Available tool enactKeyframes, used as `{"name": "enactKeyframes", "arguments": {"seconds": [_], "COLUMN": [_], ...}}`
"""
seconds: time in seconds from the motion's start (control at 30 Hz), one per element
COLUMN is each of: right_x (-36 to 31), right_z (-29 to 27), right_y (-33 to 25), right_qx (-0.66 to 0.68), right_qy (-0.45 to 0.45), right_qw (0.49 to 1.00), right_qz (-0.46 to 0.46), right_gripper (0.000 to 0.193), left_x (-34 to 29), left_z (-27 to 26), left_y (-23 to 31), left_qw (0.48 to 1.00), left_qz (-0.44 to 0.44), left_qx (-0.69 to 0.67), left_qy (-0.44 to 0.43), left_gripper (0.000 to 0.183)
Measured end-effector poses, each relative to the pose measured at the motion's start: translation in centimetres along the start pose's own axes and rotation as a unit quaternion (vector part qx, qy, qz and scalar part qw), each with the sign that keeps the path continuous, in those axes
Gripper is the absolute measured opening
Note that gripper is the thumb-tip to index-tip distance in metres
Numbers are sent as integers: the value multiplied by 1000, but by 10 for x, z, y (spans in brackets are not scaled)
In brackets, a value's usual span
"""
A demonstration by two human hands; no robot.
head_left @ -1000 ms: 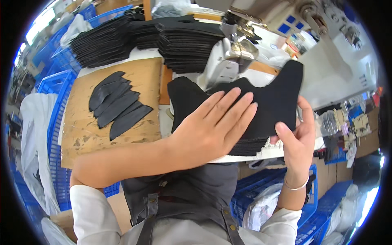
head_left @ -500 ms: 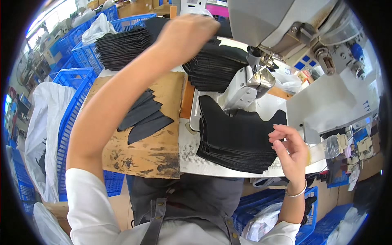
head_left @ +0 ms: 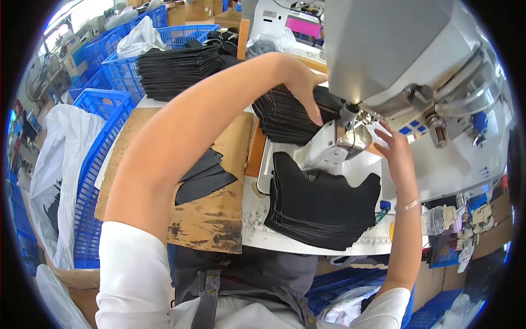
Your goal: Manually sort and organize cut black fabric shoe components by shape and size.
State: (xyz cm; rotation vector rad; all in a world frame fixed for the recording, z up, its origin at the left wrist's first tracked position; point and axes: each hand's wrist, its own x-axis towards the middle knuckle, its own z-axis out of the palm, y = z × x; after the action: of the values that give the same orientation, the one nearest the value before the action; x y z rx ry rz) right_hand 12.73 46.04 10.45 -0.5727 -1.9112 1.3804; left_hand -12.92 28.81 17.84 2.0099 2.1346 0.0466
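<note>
The step in hand looks like a reach around the sewing machine [head_left: 400, 49] from both sides. Read the clock from its metal foot [head_left: 359, 138]. At ten o'clock the left grip [head_left: 302, 82] bends over the rear stack of black pieces [head_left: 282, 118], thumb pointing down; its fingers are partly hidden, so I cannot tell whether it grasps anything. At four o'clock the right grip [head_left: 399, 154] is loose, fingers spread beside the foot, with nothing visible in it. The front stack of black pieces [head_left: 323, 205] lies flat at seven o'clock, untouched. The next move seems to call for a clean pinch on one piece, keeping fingertips off the foot.

Room is tight between the rear stack and the machine. The front stack's six o'clock corner nearly meets the edge of the bench [head_left: 255, 222]; a narrow bare strip parts it from the cardboard [head_left: 211, 230] at eight o'clock.
</note>
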Motion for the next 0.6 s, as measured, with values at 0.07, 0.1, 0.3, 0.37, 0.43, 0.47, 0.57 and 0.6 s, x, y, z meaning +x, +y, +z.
{"name": "enactKeyframes", "arguments": {"seconds": [0.07,0.1,0.3,0.37,0.43,0.47,0.57,0.6], "right_x": [35,49,123,133,140,142,145,142], "right_z": [9,22,-54,-39,-37,-49,-44,-61], "right_y": [29,39,125,122,118,113,117,114], "right_qx": [6,-14,-393,-366,-313,-290,-217,-194], "right_qy": [-29,-24,-103,-125,-154,-167,-209,-221], "right_qw": [999,998,913,922,937,942,953,956], "right_qz": [30,49,40,29,22,21,20,19], "right_gripper": [46,46,53,53,53,53,53,53], "left_x": [21,28,-3,-29,-49,-46,-21,-18], "left_z": [10,22,37,47,75,82,105,101], "left_y": [-20,-30,-14,-31,-41,-47,-40,-36], "left_qw": [998,999,964,882,753,698,616,605], "left_qz": [57,42,-27,-130,-240,-288,-225,-213], "left_qx": [3,4,-27,-227,-480,-589,-724,-733], "left_qy": [27,29,264,392,381,288,216,226], "left_gripper": [85,85,119,120,127,138,142,140]}}
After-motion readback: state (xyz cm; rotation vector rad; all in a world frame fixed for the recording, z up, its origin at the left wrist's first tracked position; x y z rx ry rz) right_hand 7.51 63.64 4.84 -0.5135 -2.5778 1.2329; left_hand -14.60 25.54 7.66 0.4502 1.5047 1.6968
